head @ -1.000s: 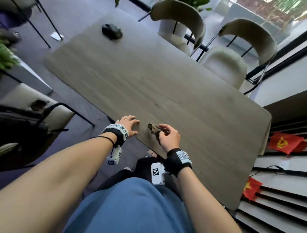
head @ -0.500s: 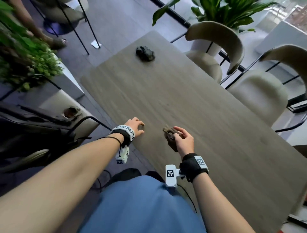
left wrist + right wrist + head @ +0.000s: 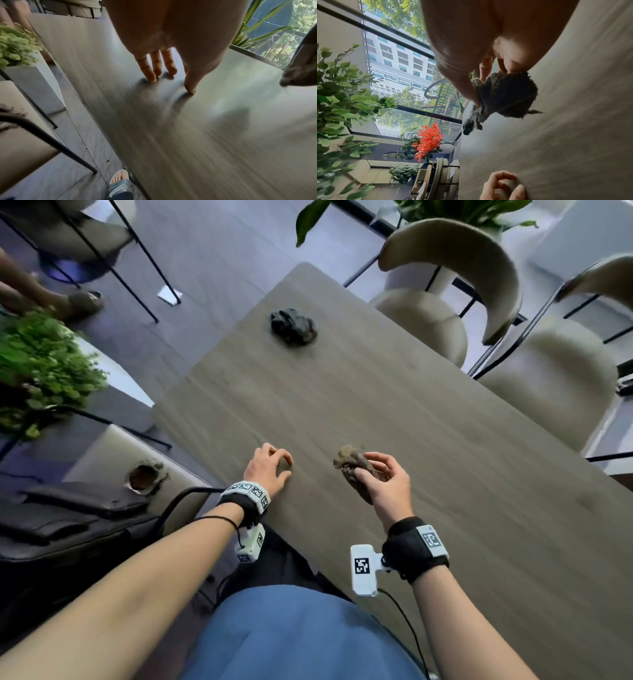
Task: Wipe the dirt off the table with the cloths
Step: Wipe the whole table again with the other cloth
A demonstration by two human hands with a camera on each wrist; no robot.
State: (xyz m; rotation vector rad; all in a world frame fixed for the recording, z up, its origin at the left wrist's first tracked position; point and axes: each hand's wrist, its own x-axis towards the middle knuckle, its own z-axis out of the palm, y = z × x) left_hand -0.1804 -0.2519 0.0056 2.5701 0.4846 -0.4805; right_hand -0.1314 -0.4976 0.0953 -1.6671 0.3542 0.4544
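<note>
One brown cloth [image 3: 354,470] is pinched by the right hand [image 3: 385,481], while the dark cloth [image 3: 293,326] lies far ahead, nearer the loosely curled, empty left hand [image 3: 270,470].

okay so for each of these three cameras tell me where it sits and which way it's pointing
Head: worn on the head, looks forward and down at the table; both forearms, left hand, right hand gripping the brown cloth.
Left wrist: looks along the left hand, fingertips touching the table.
Right wrist: rolled sideways, looks along the right hand at the cloth.
Shared: all show the cloth and table.
</note>
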